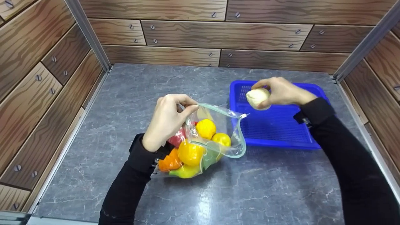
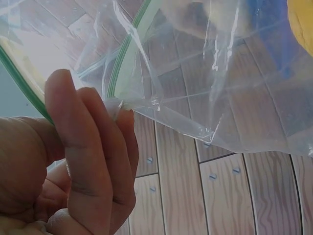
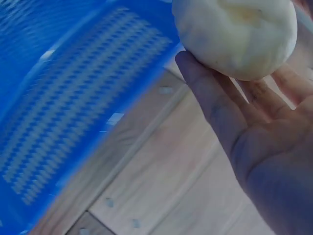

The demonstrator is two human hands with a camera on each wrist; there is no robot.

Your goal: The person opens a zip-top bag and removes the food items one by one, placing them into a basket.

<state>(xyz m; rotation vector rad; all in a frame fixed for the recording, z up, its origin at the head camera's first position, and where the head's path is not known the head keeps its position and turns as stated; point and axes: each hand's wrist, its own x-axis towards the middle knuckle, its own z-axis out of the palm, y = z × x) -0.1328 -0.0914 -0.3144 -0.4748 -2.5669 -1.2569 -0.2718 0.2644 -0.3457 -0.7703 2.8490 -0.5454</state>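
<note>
My left hand [image 1: 168,118] pinches the rim of a clear zip bag [image 1: 239,140] between thumb and fingers. Its mouth gapes toward the right, edged by a green zip strip [image 2: 128,49] with a white slider [image 1: 243,116] at the right corner. Inside lie yellow fruits [image 1: 206,128], a larger orange-yellow fruit [image 1: 190,153], an orange piece [image 1: 170,161], a red one [image 1: 177,137] and a yellow-green one [image 1: 185,171]. Over the blue basket, my right hand [image 1: 282,92] grips a cream-coloured round thing [image 1: 257,97], pale and smooth with a yellowish dent [image 3: 247,17] in the right wrist view.
A blue plastic basket [image 1: 275,142] with slotted walls stands right of the bag on the grey marbled tabletop [image 1: 200,193]. Wood-patterned panels [image 1: 218,34] enclose the table at the back and both sides, with metal posts [image 1: 89,34] at the corners.
</note>
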